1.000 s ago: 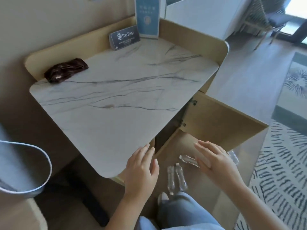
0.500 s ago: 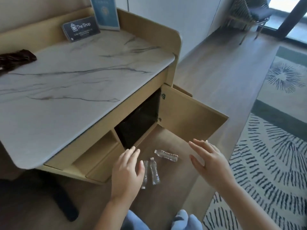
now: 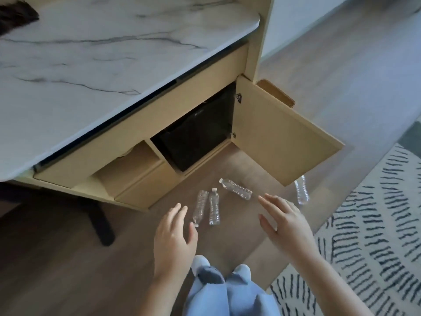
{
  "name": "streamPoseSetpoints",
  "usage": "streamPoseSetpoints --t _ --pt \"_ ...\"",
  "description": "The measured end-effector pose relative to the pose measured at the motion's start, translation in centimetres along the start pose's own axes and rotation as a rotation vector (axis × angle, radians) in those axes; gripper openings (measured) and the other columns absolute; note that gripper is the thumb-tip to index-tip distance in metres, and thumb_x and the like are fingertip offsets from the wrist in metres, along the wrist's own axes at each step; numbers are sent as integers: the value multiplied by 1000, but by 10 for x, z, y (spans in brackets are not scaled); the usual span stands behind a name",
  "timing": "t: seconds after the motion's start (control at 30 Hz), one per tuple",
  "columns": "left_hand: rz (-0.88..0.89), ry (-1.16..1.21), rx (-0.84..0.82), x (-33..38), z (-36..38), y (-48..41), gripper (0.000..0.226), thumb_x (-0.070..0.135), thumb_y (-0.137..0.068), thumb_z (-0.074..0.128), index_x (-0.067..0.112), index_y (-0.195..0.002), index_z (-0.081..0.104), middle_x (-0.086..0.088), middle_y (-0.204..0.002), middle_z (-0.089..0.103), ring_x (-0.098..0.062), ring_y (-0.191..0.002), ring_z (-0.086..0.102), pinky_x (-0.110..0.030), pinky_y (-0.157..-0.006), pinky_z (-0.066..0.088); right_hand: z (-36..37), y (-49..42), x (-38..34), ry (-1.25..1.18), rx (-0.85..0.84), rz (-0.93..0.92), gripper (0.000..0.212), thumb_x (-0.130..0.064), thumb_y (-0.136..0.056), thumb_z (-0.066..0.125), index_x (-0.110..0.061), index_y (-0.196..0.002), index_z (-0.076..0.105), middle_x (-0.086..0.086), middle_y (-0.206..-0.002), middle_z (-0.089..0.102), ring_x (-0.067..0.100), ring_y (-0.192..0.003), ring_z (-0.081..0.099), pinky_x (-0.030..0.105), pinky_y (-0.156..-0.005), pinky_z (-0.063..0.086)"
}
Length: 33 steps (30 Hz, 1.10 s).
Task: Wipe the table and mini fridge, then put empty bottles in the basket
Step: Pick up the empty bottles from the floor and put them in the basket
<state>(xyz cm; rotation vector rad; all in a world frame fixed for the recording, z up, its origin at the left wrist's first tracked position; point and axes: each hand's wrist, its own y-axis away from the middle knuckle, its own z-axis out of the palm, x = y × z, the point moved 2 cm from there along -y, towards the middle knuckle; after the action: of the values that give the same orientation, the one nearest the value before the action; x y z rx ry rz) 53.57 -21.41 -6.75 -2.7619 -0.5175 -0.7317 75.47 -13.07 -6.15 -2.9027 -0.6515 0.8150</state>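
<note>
The left hand and right hand are hovering over the floor, fingers spread apart and holding nothing. The left is just beside a pair of bottles lying side by side, and the right is near a third bottle. A fourth bottle is lying partly under the open door, by the rug. The fridge is sitting beneath the table, which is carrying a dark cloth.

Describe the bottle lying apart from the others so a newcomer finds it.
Start at the open cabinet door under the marble table. By its lower outer corner, near the patterned rug, lies a clear bottle. Unlike the three grouped bottles, it lies alone, its top hidden by the door.
</note>
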Motion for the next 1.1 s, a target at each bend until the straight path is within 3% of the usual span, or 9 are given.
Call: streamPoseSetpoints --t 0.13,0.5,0.67,0.83,1.1 --pt "-112 2 -95 -34 55 3 39 -4 -69 72 -3 -107 64 -17 -115 63 -35 -105 60 -46 -88 46 66 1 27 -27 -47 74 40 0 -65 78 -5 -103 68 13 -102 68 34 -91 64 50 -73 53" --pt "-304 61 -168 -164 261 -5 36 2 -76 67 1 -112 63 -12 -120 60 -30 -110 57 -39 -91 44 296 21 115 -72 -197 184 42 -3 -65 78 -6 -106 67 13 -103 68 35 -90 65 50 -76 52" --pt "-354 31 -268 -236 356 6 39 10 -80 64 7 -119 58 -9 -128 55 -26 -118 51 -33 -94 39 411 41 158 -132 -230 291 47 -6 -68 77 -7 -113 63 10 -102 68 32 -88 65 41 -78 51" --pt "-280 -2 -359 -298 438 18 46 10 -78 67 5 -122 55 -12 -128 54 -28 -120 48 -38 -97 38 513 67 204 -189 -316 451 49 -22 -81 66 -20 -128 52 1 -117 60 23 -105 57 26 -80 43" --pt "-332 -24 -380 -372 545 25 59 21 -76 69 11 -131 48 -14 -132 51 -31 -119 48 -41 -96 42 627 71 248 -298 -309 593 61 -35 -81 65 -26 -136 40 -2 -126 51 18 -114 50 23 -82 39"
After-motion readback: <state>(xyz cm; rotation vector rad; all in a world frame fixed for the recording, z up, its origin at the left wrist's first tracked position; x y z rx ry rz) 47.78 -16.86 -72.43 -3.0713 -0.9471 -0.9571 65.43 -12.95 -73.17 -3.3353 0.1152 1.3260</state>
